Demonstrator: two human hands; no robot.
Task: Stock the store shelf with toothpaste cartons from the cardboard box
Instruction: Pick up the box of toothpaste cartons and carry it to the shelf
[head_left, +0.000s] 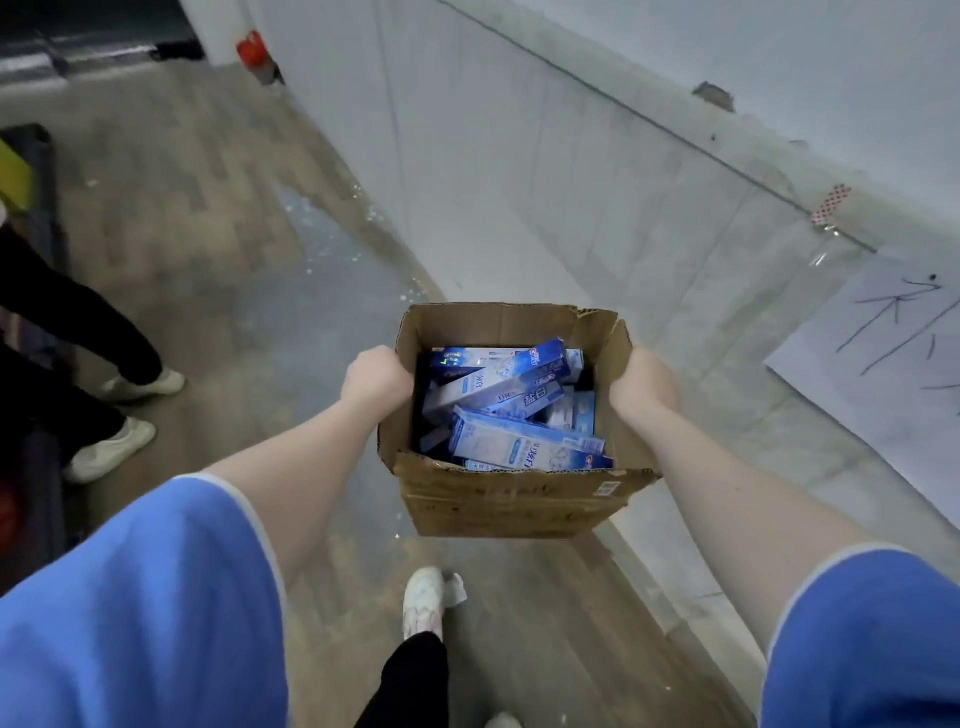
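I carry an open cardboard box (498, 499) in front of me, above the floor. Several blue and white toothpaste cartons (519, 410) lie jumbled inside it. My left hand (376, 376) grips the box's left wall at the rim. My right hand (641, 382) grips the right flap at the rim. Both arms are stretched forward, in short blue sleeves. No store shelf shows in the head view.
A white wall (597, 182) runs along my right with a taped paper sign (883, 353). Another person's legs and white shoes (111, 447) stand at the left. My own shoe (423, 603) is on the wooden floor (208, 234) below the box. A red object (253, 52) sits far ahead.
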